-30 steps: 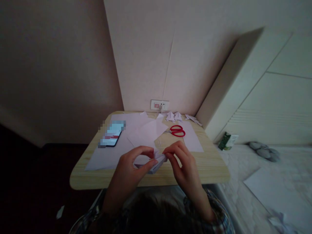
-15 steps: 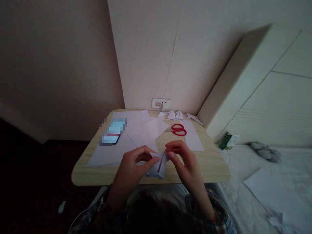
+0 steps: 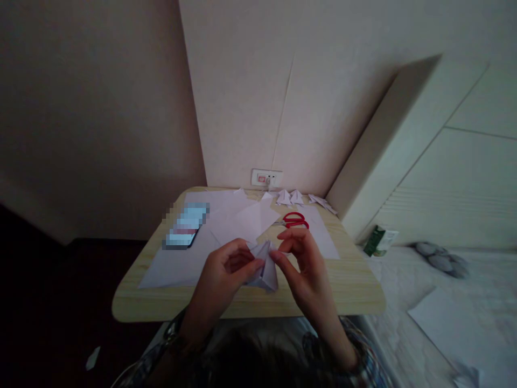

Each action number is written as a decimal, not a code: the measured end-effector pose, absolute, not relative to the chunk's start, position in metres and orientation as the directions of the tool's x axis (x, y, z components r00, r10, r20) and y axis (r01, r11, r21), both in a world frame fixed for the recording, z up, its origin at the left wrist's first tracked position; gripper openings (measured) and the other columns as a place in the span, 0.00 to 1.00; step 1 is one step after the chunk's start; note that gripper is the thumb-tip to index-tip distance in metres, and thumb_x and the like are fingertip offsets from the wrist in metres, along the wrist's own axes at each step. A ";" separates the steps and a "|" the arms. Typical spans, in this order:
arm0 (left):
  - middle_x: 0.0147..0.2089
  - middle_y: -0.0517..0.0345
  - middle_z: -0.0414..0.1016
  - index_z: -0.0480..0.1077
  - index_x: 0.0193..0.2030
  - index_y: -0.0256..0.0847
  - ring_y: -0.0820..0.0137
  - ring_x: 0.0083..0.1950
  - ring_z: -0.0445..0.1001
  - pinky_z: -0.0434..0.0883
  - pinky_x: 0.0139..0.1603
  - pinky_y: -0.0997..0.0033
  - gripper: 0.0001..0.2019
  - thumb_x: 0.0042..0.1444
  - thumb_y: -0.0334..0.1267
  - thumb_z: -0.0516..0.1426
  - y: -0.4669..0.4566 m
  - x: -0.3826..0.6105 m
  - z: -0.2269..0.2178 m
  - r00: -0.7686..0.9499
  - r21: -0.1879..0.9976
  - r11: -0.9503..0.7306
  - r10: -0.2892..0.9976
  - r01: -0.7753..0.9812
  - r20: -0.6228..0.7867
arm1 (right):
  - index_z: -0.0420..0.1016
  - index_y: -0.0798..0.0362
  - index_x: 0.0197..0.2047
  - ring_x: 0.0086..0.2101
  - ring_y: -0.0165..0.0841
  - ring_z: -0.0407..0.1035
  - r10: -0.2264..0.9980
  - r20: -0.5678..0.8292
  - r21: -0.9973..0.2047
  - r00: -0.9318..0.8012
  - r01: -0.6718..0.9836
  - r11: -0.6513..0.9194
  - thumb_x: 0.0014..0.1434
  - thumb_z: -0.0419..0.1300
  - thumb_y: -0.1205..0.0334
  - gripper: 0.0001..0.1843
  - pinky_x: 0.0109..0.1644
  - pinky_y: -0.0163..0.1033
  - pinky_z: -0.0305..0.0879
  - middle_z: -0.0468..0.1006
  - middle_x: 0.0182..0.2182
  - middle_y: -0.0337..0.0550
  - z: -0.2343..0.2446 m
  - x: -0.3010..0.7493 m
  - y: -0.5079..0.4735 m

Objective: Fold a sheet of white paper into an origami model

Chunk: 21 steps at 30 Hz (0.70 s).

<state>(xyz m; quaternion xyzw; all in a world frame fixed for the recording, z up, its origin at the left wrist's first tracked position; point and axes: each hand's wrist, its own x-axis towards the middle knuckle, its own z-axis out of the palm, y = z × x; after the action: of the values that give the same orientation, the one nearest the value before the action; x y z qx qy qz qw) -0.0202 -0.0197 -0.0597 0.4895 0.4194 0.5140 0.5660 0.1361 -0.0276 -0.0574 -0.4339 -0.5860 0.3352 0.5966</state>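
Note:
A folded piece of white paper [image 3: 264, 272] is held between both hands above the near part of the wooden table. My left hand [image 3: 224, 269] pinches its left side, thumb in front and fingers behind. On the other side, my right hand [image 3: 301, 264] grips the upper right edge of the paper between thumb and fingers. The paper has pointed flaps at the top and a creased, opened fold down its front. Just beyond the right hand lie red-handled scissors [image 3: 295, 220]. Flat white sheets [image 3: 173, 269] spread under and past the left hand.
On the table's left is a phone [image 3: 188, 225] with a blurred screen. Folded paper shapes [image 3: 284, 198] line the back edge below a wall socket [image 3: 266, 178]. To the right, a bed [image 3: 388, 280] carries a green-and-white box [image 3: 380, 241], a grey object [image 3: 440, 258] and paper.
The right thumb has moved slightly left and down over the paper, and a flap near its top has spread. The left hand keeps its grip. The view has tilted up slightly.

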 end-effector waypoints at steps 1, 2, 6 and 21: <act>0.24 0.64 0.77 0.73 0.26 0.40 0.71 0.28 0.76 0.73 0.30 0.75 0.07 0.44 0.33 0.68 -0.013 -0.021 -0.055 0.119 0.987 -0.035 0.991 -0.156 0.054 | 0.71 0.47 0.42 0.28 0.31 0.69 0.905 0.419 -0.906 0.072 0.099 0.412 0.57 0.65 0.66 0.11 0.36 0.37 0.65 0.71 0.24 0.31 -0.053 0.137 -0.020; 0.24 0.64 0.77 0.73 0.26 0.40 0.71 0.28 0.77 0.73 0.30 0.75 0.07 0.45 0.33 0.68 -0.006 -0.022 -0.049 0.116 0.988 -0.064 0.990 -0.144 0.081 | 0.71 0.47 0.43 0.28 0.31 0.69 0.904 0.425 -0.903 0.053 0.085 0.420 0.57 0.65 0.66 0.11 0.36 0.37 0.66 0.72 0.24 0.31 -0.048 0.137 -0.012; 0.26 0.63 0.79 0.75 0.27 0.40 0.72 0.29 0.77 0.72 0.30 0.78 0.06 0.45 0.32 0.68 0.024 -0.024 -0.012 0.092 0.967 -0.191 0.974 -0.172 0.209 | 0.74 0.48 0.39 0.30 0.32 0.72 0.905 0.424 -0.903 -0.016 0.062 0.424 0.53 0.69 0.61 0.10 0.34 0.37 0.67 0.79 0.31 0.36 -0.016 0.140 0.025; 0.26 0.64 0.78 0.80 0.26 0.43 0.74 0.28 0.75 0.70 0.28 0.81 0.03 0.48 0.35 0.68 0.135 -0.012 0.045 0.035 0.945 -0.217 0.972 -0.245 0.233 | 0.70 0.50 0.24 0.23 0.28 0.61 0.914 0.405 -0.914 0.027 -0.026 0.405 0.55 0.65 0.57 0.12 0.25 0.33 0.57 0.68 0.20 0.34 0.042 0.137 0.135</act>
<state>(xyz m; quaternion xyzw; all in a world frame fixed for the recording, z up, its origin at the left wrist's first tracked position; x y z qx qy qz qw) -0.0121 0.1352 0.0452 0.5054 0.3595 0.5944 0.5119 0.1367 0.1349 0.0419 -0.3832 -0.5795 0.3880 0.6057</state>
